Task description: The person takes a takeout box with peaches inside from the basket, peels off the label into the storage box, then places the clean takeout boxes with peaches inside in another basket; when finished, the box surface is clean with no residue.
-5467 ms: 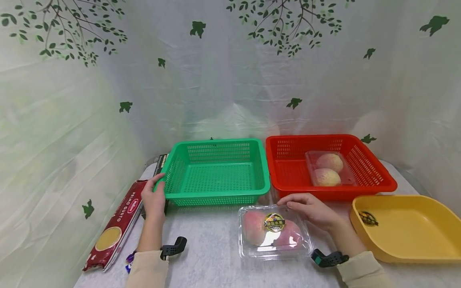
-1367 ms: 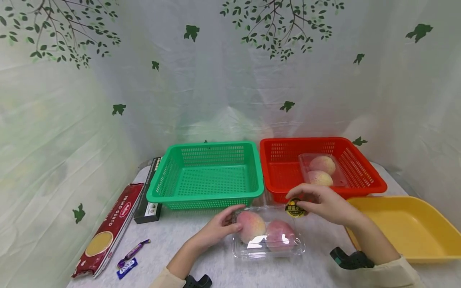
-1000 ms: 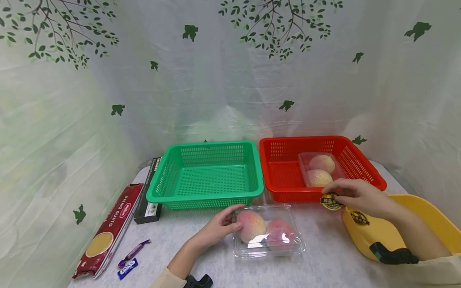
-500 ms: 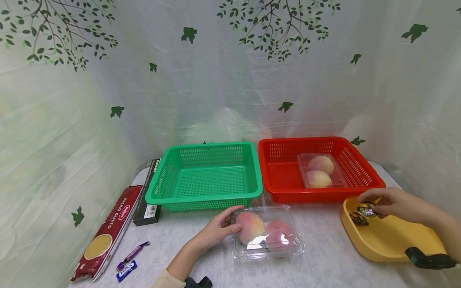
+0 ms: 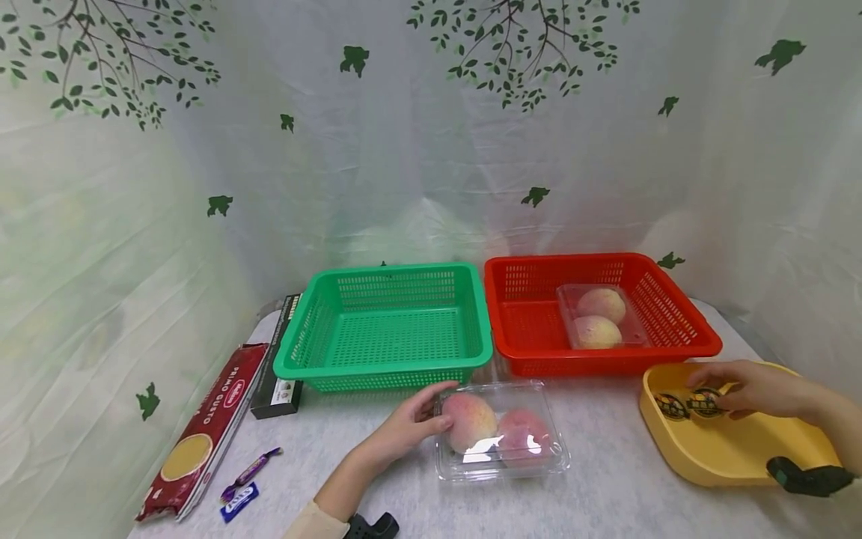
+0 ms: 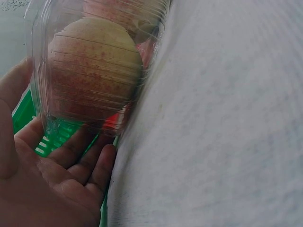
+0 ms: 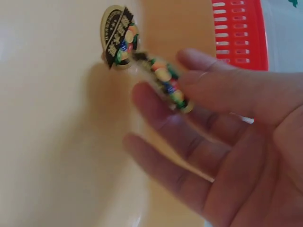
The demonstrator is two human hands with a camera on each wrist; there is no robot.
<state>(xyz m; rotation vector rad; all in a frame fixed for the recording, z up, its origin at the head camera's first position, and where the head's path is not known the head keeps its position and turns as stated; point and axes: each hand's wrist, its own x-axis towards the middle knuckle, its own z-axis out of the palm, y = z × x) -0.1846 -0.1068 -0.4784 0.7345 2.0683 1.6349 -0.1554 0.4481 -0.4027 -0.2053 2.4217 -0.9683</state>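
Note:
My left hand (image 5: 404,430) holds the left end of a clear plastic clamshell box (image 5: 498,468) with two peaches (image 5: 469,424) inside. In the left wrist view its thumb lies on one side of the box and the other fingers reach along its end. Over the yellow tray (image 5: 734,449) at the right, my right hand (image 5: 757,389) pinches a round fruit sticker (image 7: 168,85) between thumb and fingers. A second round sticker (image 7: 119,38) is on the tray's inner wall, close beside the held one.
A green basket (image 5: 384,374) stands at the back, beside a red basket (image 5: 539,362) holding another box of peaches (image 5: 599,318). At the left lie a red pasta packet (image 5: 209,427), a black box (image 5: 277,397) and two small wrapped sweets (image 5: 251,475).
The right hand peeled the sticker off the clamshell lid and carried it right to the yellow tray. My left hand moved from the green basket's rim to the clamshell and has stayed there.

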